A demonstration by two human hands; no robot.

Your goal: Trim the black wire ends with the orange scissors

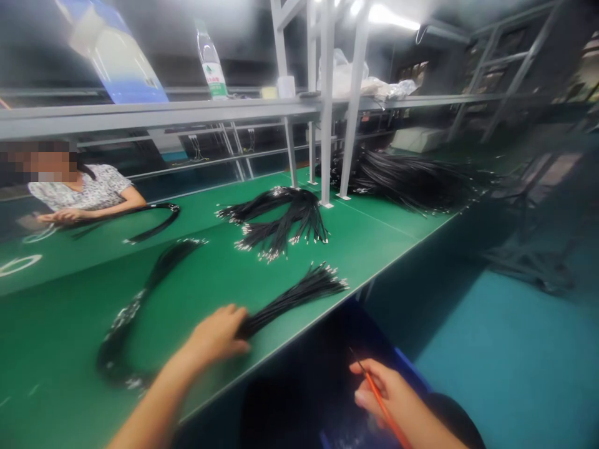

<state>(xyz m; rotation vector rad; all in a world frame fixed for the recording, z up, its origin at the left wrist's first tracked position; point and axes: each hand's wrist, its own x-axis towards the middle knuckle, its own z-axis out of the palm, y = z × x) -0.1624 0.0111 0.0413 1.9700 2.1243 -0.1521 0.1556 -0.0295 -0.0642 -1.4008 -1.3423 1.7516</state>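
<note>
While curved black cables lie left of the left hand, that hand grasps 1 straight cable bundle, ends fanned rightward over the green tabletop; farther right, the right hand clasps 1 orange tool.

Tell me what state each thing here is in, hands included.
Left hand, closed around black cables
Black cables, gathered at the hand, fanned out at the far end
Right hand, closed around orange tool
Orange tool, held slanting
Curved bundle, lying bent on table
Large pile, loosely heaped
Bottle, standing on shelf; fill level unclear
Light, lit
</note>
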